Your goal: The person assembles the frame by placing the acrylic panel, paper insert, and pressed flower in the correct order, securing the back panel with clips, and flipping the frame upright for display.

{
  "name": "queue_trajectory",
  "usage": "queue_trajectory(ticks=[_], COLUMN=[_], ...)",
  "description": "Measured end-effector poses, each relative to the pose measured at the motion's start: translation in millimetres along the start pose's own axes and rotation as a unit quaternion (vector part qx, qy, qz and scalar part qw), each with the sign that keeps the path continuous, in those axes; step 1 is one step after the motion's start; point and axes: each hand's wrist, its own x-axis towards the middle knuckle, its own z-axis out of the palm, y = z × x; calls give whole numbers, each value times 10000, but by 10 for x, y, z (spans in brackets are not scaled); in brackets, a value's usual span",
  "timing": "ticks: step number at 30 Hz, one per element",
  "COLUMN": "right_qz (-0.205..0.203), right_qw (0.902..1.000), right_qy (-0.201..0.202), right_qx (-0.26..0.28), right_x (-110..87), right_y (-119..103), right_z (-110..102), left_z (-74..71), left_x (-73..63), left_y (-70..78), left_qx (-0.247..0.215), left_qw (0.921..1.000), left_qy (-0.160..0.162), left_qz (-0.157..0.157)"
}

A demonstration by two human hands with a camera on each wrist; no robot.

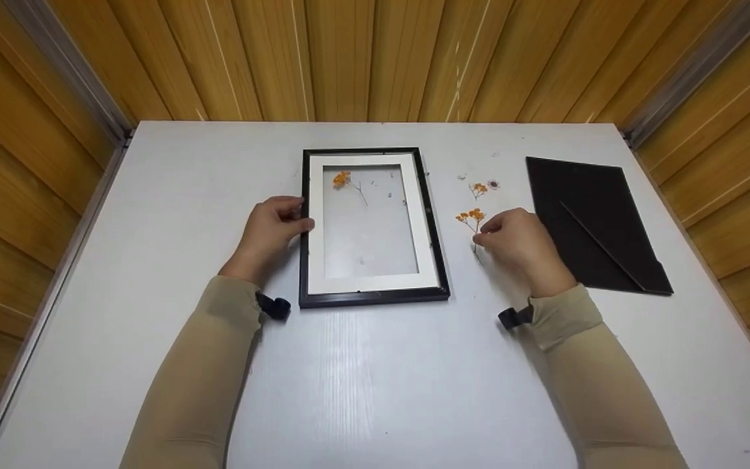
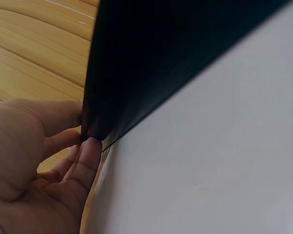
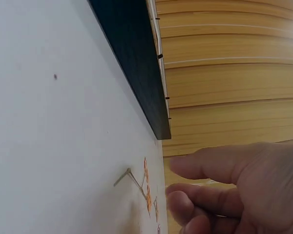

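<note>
My left hand (image 1: 267,228) pinching the black picture frame (image 1: 375,298) by its left edge, my right hand (image 1: 518,238) at an orange flower sprig (image 1: 472,215) right of it, seemingly gripping in head view, parted and holding nothing in wrist view.

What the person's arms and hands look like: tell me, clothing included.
The left sleeve and right sleeve are long, plain and khaki, slightly wrinkled. The wrist-worn left camera and right camera are small, black and rounded. The left hand and right hand are bare, without gloves.
</note>
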Motion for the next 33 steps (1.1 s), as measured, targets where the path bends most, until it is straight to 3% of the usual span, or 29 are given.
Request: queue_trajectory(ticks=[3, 6, 22, 33], right_qz=[158, 198, -99, -44], right_qw=[9987, 9978, 9956, 9966], right_qy=[-440, -551, 102, 225], right_qx=[-182, -313, -923, -794], right_x=[-2, -20, -86, -64], right_y=[-2, -10, 7, 4], right_z=[-13, -12, 57, 105], left_z=[-26, -34, -18, -35], left_x=[-14, -16, -13, 9], left_y=[-9, -15, -2, -27], left_qx=[36, 6, -59, 69], left_qw=[10000, 10000, 10000, 9999], left_qy=[-6, -20, -33, -34], left_qz=[-9, 0, -11, 86])
